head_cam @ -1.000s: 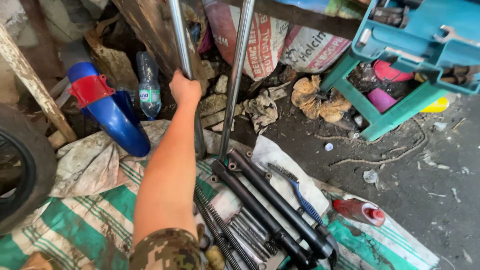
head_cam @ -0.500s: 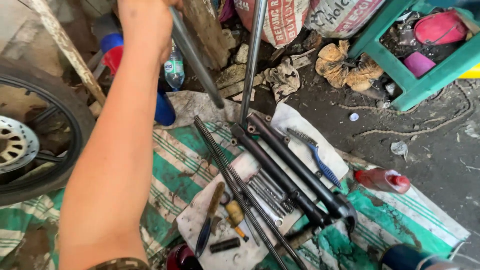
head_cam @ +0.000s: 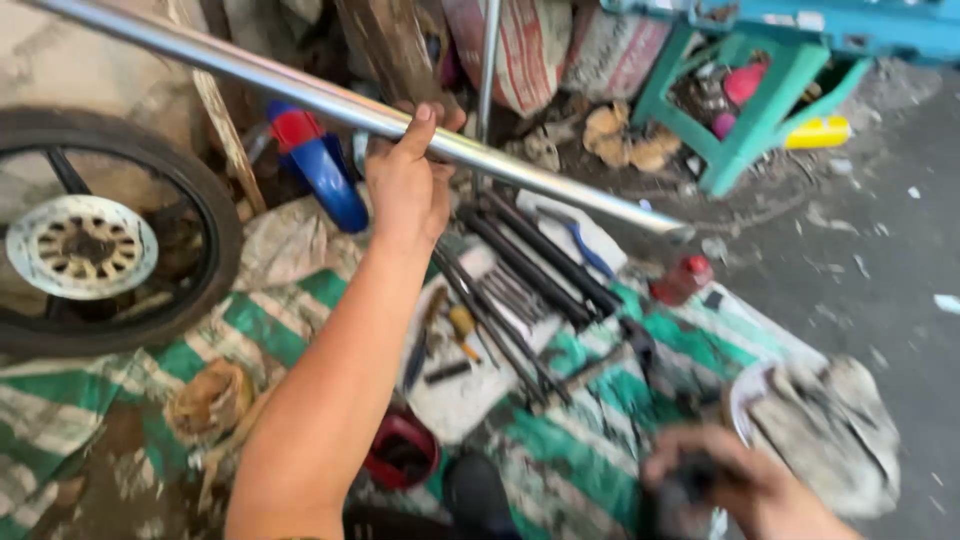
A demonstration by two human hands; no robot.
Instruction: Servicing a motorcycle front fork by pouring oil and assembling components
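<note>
My left hand (head_cam: 408, 180) grips a long shiny metal tube (head_cam: 250, 75) that runs from the upper left down to the right, above the floor. My right hand (head_cam: 745, 485) sits blurred at the lower right, closed around a dark object I cannot make out. Beneath the tube, black fork tubes (head_cam: 540, 260) and long thin rods (head_cam: 490, 320) lie on a white cloth over a green striped tarp (head_cam: 600, 440). A second metal tube (head_cam: 488, 60) stands upright behind.
A motorcycle wheel (head_cam: 90, 240) with a brake disc stands at left. A blue fender (head_cam: 320, 165), a red bottle (head_cam: 682, 280), a teal plastic stool (head_cam: 760, 110), a dirty rag (head_cam: 830, 430), a red cup (head_cam: 400, 450) and sacks lie around. Grey concrete is at right.
My left hand has swung the shiny tube from nearly upright to a slant across the view. The camera moved left and down; my right hand came into view.
</note>
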